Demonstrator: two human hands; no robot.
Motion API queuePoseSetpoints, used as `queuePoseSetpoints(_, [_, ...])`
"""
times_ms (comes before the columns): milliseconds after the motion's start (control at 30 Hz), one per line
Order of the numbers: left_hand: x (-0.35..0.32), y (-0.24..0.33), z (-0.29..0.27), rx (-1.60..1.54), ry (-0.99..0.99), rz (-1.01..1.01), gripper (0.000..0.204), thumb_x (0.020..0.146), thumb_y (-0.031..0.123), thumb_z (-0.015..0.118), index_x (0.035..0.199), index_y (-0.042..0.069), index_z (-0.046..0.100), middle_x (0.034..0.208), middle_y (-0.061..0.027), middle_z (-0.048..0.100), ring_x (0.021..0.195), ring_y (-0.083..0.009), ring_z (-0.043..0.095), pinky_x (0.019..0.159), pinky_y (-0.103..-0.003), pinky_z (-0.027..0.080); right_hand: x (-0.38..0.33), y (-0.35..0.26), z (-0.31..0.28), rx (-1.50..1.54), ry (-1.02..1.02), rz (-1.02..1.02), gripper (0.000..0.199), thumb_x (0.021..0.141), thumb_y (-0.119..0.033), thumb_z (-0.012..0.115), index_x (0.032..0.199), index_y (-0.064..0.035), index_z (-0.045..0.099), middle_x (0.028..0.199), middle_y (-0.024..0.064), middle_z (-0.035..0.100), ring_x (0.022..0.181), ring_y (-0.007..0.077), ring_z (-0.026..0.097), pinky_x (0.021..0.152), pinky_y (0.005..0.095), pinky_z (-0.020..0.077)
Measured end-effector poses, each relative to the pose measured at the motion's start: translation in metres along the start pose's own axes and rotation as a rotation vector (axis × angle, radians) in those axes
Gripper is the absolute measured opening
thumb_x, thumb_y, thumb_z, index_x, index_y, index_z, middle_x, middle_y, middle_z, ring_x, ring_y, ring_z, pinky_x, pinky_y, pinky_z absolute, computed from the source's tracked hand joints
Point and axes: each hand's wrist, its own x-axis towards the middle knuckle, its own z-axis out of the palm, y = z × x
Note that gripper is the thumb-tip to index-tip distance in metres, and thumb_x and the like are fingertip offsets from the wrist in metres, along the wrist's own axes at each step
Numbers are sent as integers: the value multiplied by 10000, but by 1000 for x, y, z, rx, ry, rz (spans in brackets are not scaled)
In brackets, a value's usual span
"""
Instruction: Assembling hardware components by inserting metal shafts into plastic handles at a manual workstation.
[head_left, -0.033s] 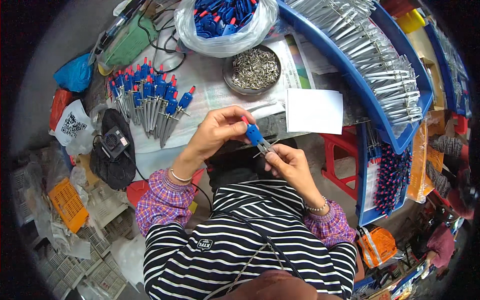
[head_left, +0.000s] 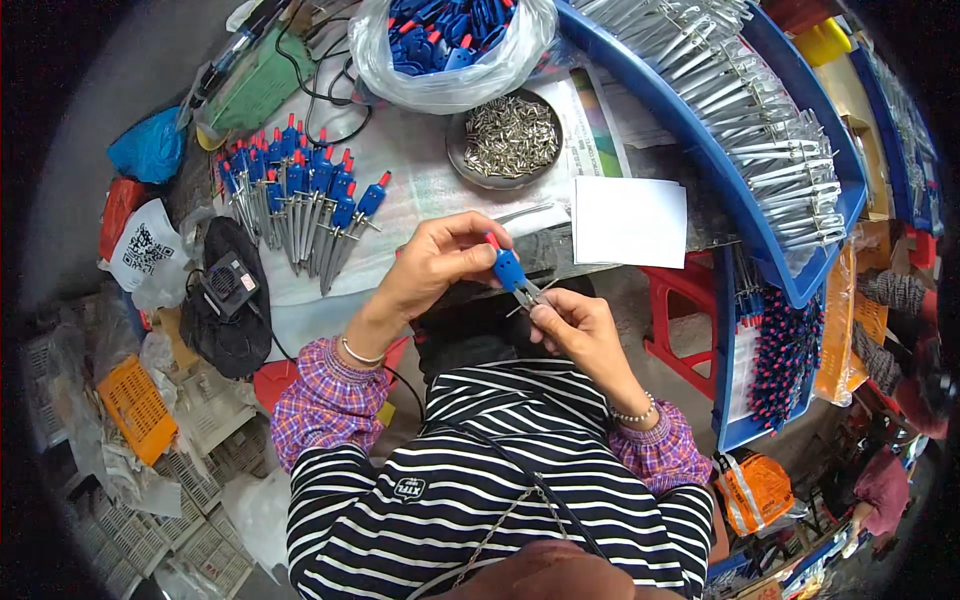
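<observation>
The left hand (head_left: pixel 440 260) pinches the blue end of a small piece (head_left: pixel 508 270) between thumb and fingers, near its red tip; the right hand (head_left: pixel 578 325) is closed on its metal end. The piece is tilted and lies between the two hands, in front of the striped top and just short of the bench (head_left: pixel 420 190). A slack pinch there could let it fall to the lap or floor. A thin pin sticks out across the metal; it could prick a finger or be bent if the right hand pressed unevenly. How firmly the pin sits cannot be told.

Just beyond the left hand lies a loose metal strip (head_left: pixel 525 212), which a forward sweep might push aside. The white sheets (head_left: pixel 628 222) reach the bench edge and could slide if brushed by the right arm.

Farther left, the blue-handled pieces (head_left: pixel 325 185) lie heaped and overlapping, so their cross pins might snag when one is lifted. The bowl (head_left: pixel 500 184) of small metal pins could spill if knocked. Behind it, the soft clear bag (head_left: pixel 375 85) of blue parts could slump, having no stiff walls.
</observation>
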Motion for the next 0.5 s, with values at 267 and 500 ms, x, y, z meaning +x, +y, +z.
queuePoseSetpoints(267, [1,12,-3,208,-116,84,238,823,42,638,1054,-6,608,985,-64,615,890,-140,595,787,-275,498,-1,0,-4,15,-29,41,163,906,-145,584,911,3,652,639,-5,599,535,33,498,489,185,400])
queuePoseSetpoints(500, [4,25,1,682,-238,251,321,700,-13,712,1014,-22,648,962,-102,645,851,-182,615,765,-291,491,0,3,-6,53,-62,42,168,913,-155,574,911,-8,654,647,-11,594,532,31,483,483,185,386])
